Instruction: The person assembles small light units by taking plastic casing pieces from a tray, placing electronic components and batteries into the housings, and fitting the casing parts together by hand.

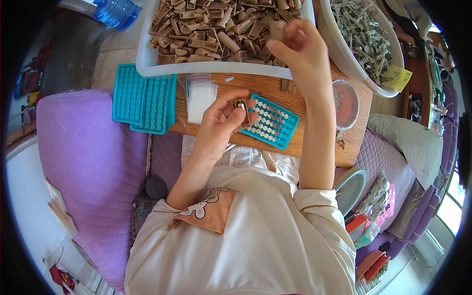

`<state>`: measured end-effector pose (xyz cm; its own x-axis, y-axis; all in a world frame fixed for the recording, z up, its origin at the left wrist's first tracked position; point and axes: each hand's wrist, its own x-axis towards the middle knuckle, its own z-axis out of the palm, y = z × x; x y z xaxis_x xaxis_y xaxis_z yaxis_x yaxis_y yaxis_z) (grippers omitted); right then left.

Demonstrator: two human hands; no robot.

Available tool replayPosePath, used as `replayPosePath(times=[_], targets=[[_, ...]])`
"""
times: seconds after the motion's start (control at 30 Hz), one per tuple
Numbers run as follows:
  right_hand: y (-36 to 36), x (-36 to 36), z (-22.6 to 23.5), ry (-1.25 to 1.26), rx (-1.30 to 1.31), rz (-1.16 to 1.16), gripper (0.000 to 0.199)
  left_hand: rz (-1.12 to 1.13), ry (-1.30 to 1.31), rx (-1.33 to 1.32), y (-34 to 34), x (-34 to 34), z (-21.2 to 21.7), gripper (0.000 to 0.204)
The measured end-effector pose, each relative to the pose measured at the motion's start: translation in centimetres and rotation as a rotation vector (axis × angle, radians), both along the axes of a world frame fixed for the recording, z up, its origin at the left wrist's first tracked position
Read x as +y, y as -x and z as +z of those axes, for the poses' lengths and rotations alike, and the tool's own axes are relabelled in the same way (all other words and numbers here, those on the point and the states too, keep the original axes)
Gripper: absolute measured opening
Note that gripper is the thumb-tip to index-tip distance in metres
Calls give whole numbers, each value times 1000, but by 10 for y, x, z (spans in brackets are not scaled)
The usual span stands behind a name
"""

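My left hand [223, 115] is closed around a small brown plastic part [247, 118] with a shiny bit at its top, beside the near-left side of a teal tray [290, 136]. Rows of small round silvery pieces [268, 118] sit in that tray. Raised over the near right of a white bin [211, 68], my right hand [306, 46] pinches a tan-brown plastic piece [278, 30], slightly blurred. Loose brown plastic parts [211, 29] of curved and boxy shapes fill the bin.
Stacked teal trays [129, 98] and clear plastic bags [199, 103] lie left on the wooden table [346, 147]. To the right stand a round tub [396, 46] of wrapped grey-green pieces and a small clear bowl [346, 105]. One brown part [285, 84] lies by the bin.
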<state>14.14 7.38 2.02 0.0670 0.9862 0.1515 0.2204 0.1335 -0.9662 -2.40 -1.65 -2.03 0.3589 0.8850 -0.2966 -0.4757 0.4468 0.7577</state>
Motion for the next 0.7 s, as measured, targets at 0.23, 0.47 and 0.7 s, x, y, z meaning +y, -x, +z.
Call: replayPosePath(times=[0.23, 0.47, 0.7], targets=[[-9, -83, -6, 74, 883, 187, 31, 110, 64, -204, -9, 10, 9, 35], [1, -113, -15, 243, 723, 41, 31, 102, -65, -21, -19, 2, 15, 37], [25, -119, -10, 152, 457, -183, 23, 120, -132, -86, -26, -3, 14, 37]])
